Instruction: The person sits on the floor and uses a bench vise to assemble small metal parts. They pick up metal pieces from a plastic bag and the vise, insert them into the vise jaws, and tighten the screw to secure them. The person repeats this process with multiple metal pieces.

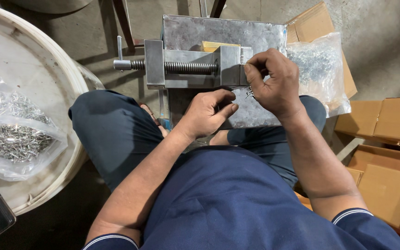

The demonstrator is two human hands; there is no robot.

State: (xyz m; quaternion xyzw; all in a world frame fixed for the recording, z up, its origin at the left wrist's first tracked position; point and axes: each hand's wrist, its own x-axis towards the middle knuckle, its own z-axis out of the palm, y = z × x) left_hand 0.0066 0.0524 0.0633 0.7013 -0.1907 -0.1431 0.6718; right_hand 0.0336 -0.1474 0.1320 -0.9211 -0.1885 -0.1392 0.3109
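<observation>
**Two hands at a small metal vise**

The right hand (274, 83) is closed in a pinch at the right end of the vise (195, 67); its thumb and first fingers press together on small metal pins (249, 94), which show just below the fingertips. What exactly the fingertips touch on the vise is hidden by the hand. The left hand (209, 111) is near it, lower and to the left, with the fingers curled loosely and the thumb across them. I cannot tell if it holds anything. It rests at the near edge of the metal plate (223, 32), just below the vise body.

The vise lies across the plate, with its threaded screw (190, 67) pointing to the left and a small handle (120, 46) at the far left end. Between its jaws, at the right, a yellow block (214, 46) is seen, and beside it a thin comb-like row of pins (245, 54), touching the right hand's fingers.

To the right of the hands, a clear plastic bag (320, 69) of small metal pieces lies on cardboard boxes (385, 139). Far to the left, a second clear bag (12, 136) with similar metal pieces lies on a round white lid (47, 74).
</observation>
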